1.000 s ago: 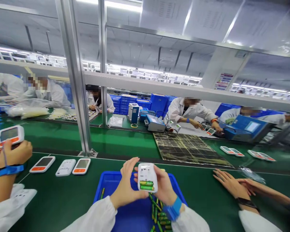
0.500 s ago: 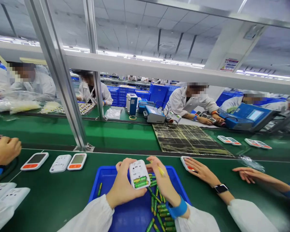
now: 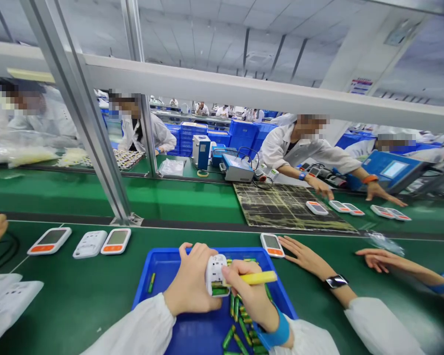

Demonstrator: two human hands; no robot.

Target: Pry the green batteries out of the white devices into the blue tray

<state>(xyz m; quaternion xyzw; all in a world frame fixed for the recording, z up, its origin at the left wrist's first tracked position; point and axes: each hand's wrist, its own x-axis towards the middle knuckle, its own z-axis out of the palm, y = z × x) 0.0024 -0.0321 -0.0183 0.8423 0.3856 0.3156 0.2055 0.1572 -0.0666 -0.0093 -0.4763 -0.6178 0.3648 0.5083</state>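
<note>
My left hand (image 3: 194, 282) is wrapped around a small white electronic device (image 3: 217, 268), its back turned towards me and tilted. Green batteries (image 3: 219, 291) lie in the device's lower compartment. My right hand (image 3: 249, 291) pinches a yellow stick-like tool (image 3: 259, 277), whose near tip is at the device's edge, partly hidden by my fingers. Beneath both hands is a blue tray (image 3: 185, 335) with several loose green batteries (image 3: 244, 330), mostly on its right side.
Left of the tray lie white devices with orange panels (image 3: 116, 241). A co-worker's hand (image 3: 307, 256) touches another device (image 3: 272, 245) right of the tray. Across the belt, a co-worker reaches over a dark board (image 3: 281, 207). A metal post (image 3: 92, 118) rises at left.
The device has tilted in my left hand. My right hand has come against it, with the yellow tool now clearly showing. Beside me, a co-worker's device slid left; another device now lies on the board.
</note>
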